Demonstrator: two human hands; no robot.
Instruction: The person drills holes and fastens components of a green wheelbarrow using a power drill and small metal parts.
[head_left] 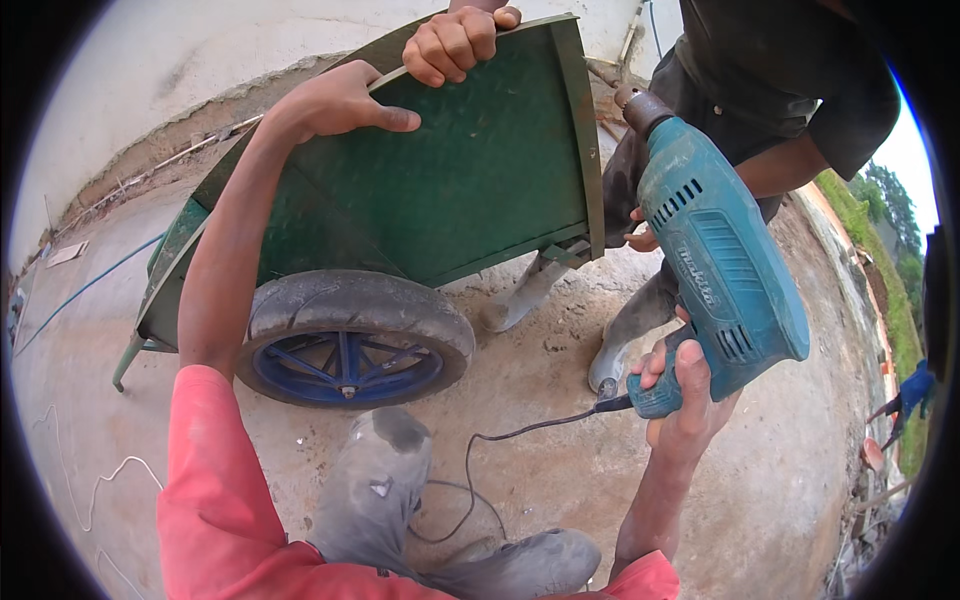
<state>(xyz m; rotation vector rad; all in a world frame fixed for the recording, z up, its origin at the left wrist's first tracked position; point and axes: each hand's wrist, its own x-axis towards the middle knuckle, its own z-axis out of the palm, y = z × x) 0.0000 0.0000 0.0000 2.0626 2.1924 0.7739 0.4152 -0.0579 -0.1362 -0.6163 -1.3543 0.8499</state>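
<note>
My left hand (345, 105) grips the rim of a green metal wheelbarrow (440, 180), its thumb on the tray's face, beside a co-worker's hand (450, 45) holding the same edge. The wheelbarrow has a worn black tyre (290, 312) on a blue spoked wheel (345, 365). My right hand (685, 400) holds a teal corded drill (720, 260) by its handle, raised with the chuck pointing up and away, to the right of the tray. Whether a bit is in the chuck is hard to tell. The co-worker's other hand (640, 235) is partly hidden behind the drill.
A co-worker in dark clothes (750, 70) stands at the far right side of the wheelbarrow. The drill's black cord (470, 460) lies on the concrete floor (760, 470). A white cord (125, 465) and blue hose (85, 275) lie left; a pale wall (150, 90) stands behind.
</note>
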